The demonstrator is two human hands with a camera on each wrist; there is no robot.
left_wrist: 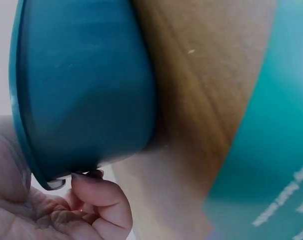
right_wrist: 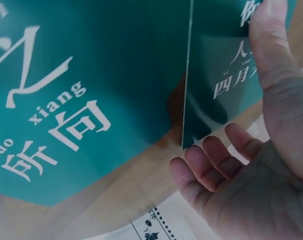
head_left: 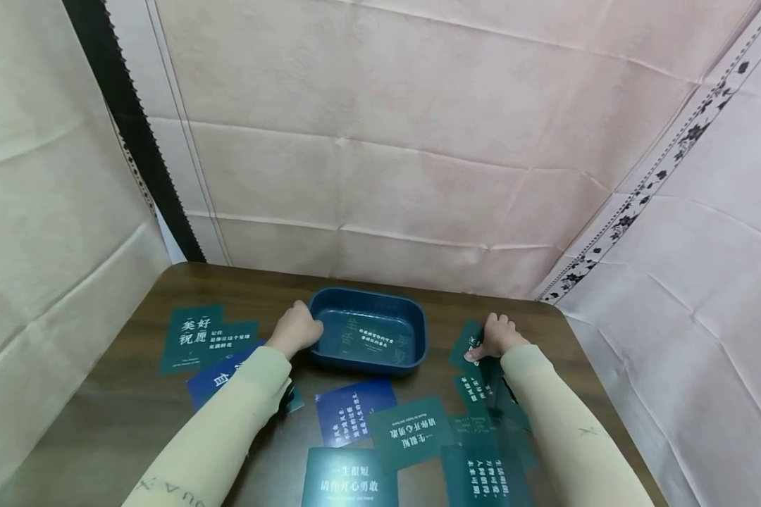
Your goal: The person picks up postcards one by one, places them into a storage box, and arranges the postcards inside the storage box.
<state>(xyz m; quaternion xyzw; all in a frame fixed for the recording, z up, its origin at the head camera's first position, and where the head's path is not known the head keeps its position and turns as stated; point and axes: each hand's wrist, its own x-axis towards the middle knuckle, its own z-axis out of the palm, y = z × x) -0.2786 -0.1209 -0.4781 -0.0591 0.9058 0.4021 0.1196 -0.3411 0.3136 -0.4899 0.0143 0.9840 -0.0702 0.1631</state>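
Note:
A blue plastic tray (head_left: 368,367) stands at the back middle of the table, with a green printed card (head_left: 374,339) lying inside. My left hand (head_left: 297,331) holds the tray's left end; in the left wrist view the fingers curl at the rim of the tray (left_wrist: 86,85). At the right, my right hand (head_left: 499,336) grips a green card (head_left: 463,343) with white lettering. The right wrist view has the thumb (right_wrist: 274,45) on the face of that card (right_wrist: 204,110) and the other fingertips along its edge. Another green card (right_wrist: 91,120) lies beside it.
Green cards (head_left: 187,345) and a blue card (head_left: 212,380) overlap at the left. In front of the tray lie another blue card (head_left: 349,415) and several green cards (head_left: 412,433), more overlapping under the right forearm. Cloth (head_left: 380,183) hangs behind the wooden table (head_left: 101,436).

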